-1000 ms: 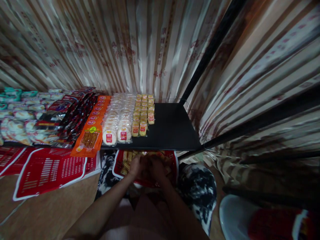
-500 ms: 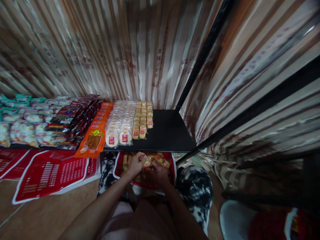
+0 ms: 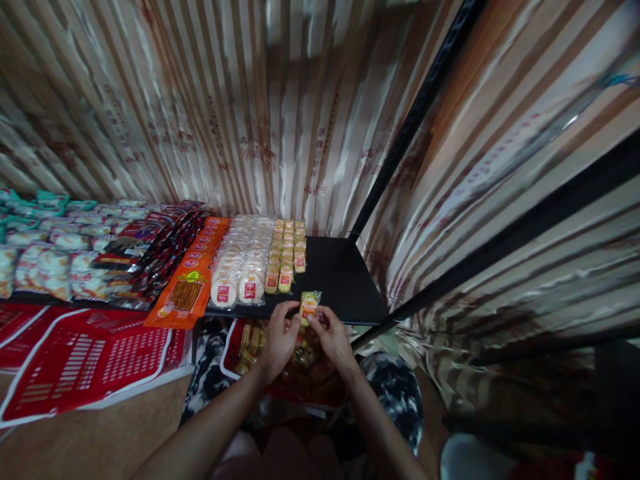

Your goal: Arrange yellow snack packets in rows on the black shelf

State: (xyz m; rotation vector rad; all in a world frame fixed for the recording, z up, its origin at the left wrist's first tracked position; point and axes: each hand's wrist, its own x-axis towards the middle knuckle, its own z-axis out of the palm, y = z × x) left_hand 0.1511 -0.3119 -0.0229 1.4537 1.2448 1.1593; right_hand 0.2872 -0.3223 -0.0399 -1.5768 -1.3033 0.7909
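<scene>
At the back, a big striped curtain [image 3: 250,100]. In front of that, a black shelf [image 3: 345,277] with bare space at the right end. Under the near edge, between two knees [image 3: 393,393], a red basket [image 3: 230,353] with loose packs [image 3: 253,337] in it. Up on the shelf, rows of white packs [image 3: 240,267]. Just to the right of those, rows of yellow packs [image 3: 286,257], with the last row a bit short at the front. Near the shelf's edge, the right hand [image 3: 336,340], with fingers pinched on a small pack [image 3: 309,307]. At its left side, the left hand [image 3: 280,340], with thumb and finger close by; hard to tell if pinching too. Out of the basket, not yet in a row: likely at the lining-up step. Seems to call for a soft hold and a short reach to the gap in front of the short row, without bumping next door.
</scene>
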